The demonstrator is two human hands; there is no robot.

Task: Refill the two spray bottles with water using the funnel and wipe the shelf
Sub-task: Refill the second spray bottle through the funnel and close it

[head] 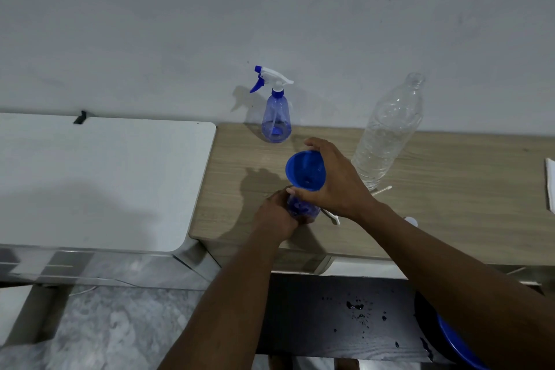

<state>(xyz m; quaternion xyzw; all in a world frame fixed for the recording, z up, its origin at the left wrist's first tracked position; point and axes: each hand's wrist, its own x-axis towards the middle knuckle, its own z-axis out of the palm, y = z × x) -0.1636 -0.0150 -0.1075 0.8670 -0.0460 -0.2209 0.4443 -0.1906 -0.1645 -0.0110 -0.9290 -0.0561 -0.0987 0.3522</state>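
The blue funnel (pixel 306 171) is gripped round its bowl by the right hand (pixel 333 186), fingers curled. Its spout is set toward the neck of the open spray bottle (pixel 301 210), which is clasped by the left hand (pixel 277 215) on the wooden shelf (pixel 450 189). Behind, the second spray bottle (pixel 276 117) is stood against the wall, trigger head on, fill level not readable. Just right, an uncapped clear water bottle (pixel 387 135) is seen, water in its lower part.

A wood-grain shelf (pixel 450 189) spans the centre and right of the frame. On it stand a blue spray bottle (pixel 276 119) by the wall and a clear plastic bottle (pixel 387 135) to its right. A white cloth (pixel 550 183) lies at the right edge.
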